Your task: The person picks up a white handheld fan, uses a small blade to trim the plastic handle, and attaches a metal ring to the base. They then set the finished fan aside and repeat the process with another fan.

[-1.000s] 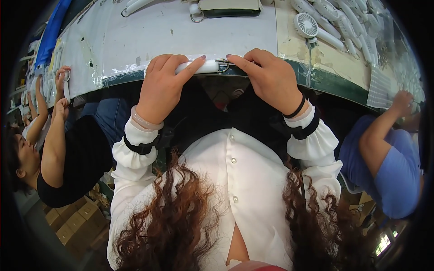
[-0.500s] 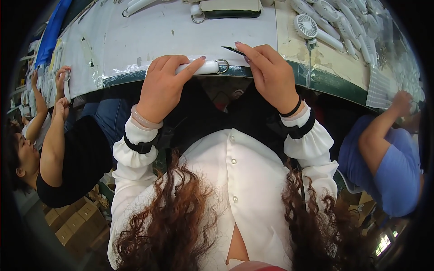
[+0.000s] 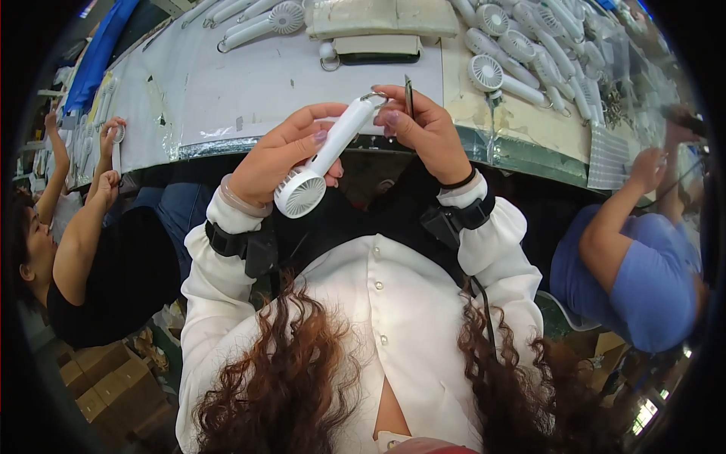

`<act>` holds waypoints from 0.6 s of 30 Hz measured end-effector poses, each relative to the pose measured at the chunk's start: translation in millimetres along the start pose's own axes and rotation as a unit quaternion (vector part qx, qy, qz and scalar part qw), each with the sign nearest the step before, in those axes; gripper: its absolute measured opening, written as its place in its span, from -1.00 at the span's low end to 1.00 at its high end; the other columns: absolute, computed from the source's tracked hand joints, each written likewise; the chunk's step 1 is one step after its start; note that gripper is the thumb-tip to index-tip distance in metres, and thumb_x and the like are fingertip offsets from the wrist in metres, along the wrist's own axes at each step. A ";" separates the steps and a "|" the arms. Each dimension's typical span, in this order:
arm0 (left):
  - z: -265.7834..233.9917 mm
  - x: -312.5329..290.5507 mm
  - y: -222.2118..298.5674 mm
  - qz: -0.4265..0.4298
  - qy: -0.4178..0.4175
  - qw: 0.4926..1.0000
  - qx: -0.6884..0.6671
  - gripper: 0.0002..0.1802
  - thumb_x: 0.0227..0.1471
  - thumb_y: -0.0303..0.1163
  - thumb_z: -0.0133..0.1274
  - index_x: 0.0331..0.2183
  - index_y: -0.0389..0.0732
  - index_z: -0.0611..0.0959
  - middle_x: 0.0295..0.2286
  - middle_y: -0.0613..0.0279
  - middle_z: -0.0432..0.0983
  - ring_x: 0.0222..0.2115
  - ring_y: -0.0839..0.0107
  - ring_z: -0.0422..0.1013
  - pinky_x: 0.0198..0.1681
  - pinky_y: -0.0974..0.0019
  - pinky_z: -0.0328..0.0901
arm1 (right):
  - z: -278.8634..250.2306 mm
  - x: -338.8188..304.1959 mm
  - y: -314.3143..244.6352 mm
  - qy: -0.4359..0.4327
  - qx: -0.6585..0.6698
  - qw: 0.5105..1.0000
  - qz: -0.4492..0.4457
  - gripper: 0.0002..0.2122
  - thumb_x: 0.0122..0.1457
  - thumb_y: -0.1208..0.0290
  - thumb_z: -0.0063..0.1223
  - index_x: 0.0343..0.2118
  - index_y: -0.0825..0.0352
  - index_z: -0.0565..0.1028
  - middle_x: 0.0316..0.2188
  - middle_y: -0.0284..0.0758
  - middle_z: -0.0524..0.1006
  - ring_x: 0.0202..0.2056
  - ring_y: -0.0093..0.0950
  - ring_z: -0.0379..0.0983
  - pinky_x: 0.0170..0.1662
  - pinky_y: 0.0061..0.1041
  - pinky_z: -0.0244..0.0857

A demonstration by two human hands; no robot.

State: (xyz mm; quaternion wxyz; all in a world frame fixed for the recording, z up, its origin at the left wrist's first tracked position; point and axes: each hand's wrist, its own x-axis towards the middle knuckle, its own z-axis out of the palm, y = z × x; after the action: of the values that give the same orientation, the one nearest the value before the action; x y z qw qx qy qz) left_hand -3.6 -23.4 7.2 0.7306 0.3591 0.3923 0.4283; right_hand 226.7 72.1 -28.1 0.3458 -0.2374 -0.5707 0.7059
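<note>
A: We have the pale-topped workbench [image 3: 249,83] sweeping across 12 o'clock, its dark green edge curving below!

B: And we've got company: a co-worker in blue [image 3: 643,280] between 3 and 4 o'clock, a co-worker in black [image 3: 121,280] near 9.

A: Up between 1 and 2 we spot a heap of white fans [image 3: 485,73] on the bench, and at 12 a black case [image 3: 378,57].

B: To the hands! We find the left hand [image 3: 276,157] between 10 and 11, thumb and fingers pinching the handle of a white handheld fan [image 3: 338,145].

A: That fan sits at 11 o'clock, in front of the bench edge, tilted: round grille towards 7, handle end towards 1.

B: We see the right hand [image 3: 432,138] at 1, fingers curled close together around a thin dark tool [image 3: 409,97] that points to 12.

A: And smallest, the metal ring [image 3: 370,96] on the handle's end! The right fingertips are right beside it; whether they pinch it, we cannot tell.
</note>
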 end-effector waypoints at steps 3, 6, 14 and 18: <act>-4.2 2.8 -0.7 -0.030 -0.032 0.998 -0.040 -0.43 0.32 -0.27 -0.15 0.26 -0.26 0.20 -0.02 -0.07 0.42 -0.31 0.32 0.54 -0.21 0.32 0.52 | -4.1 2.0 3.4 0.016 0.029 0.999 0.037 -0.75 0.33 0.36 0.03 0.00 0.34 0.48 -0.36 -0.46 0.50 -0.37 -0.73 0.36 -0.38 -0.78 0.21; -16.8 10.7 -3.4 -0.028 -0.098 0.985 -0.138 -0.38 0.32 -0.15 -0.16 0.26 -0.27 0.18 0.01 -0.10 0.40 -0.28 0.30 0.54 -0.16 0.29 0.53 | -10.7 6.3 14.4 0.018 0.099 0.994 0.051 -0.77 0.34 0.34 0.02 -0.05 0.34 0.50 -0.36 -0.46 0.50 -0.40 -0.75 0.33 -0.42 -0.79 0.18; -4.4 41.3 -0.5 0.244 0.060 0.929 -0.273 -0.33 0.33 0.05 -0.23 0.19 -0.33 0.29 0.06 -0.16 0.39 -0.16 0.37 0.43 -0.09 0.32 0.43 | -2.6 19.6 24.5 0.108 0.234 0.965 0.042 -0.82 0.34 0.34 0.02 -0.13 0.32 0.52 -0.39 -0.47 0.48 -0.47 -0.73 0.25 -0.49 -0.77 0.08; -8.9 57.9 -1.0 0.305 0.110 0.941 -0.096 -0.46 0.35 -0.07 -0.19 0.12 -0.31 0.35 0.01 -0.10 0.45 -0.29 0.49 0.35 -0.24 0.40 0.36 | 8.4 22.6 21.7 0.134 0.130 0.981 0.056 -0.79 0.32 0.36 0.04 -0.10 0.36 0.52 -0.38 -0.46 0.49 -0.47 -0.74 0.26 -0.49 -0.77 0.09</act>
State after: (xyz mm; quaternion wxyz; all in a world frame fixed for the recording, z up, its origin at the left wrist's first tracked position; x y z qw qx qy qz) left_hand 7.8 30.5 -12.9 0.5479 0.3403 0.2992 0.7032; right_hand 201.2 81.5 -45.8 0.4067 -0.3149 -0.4083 0.7542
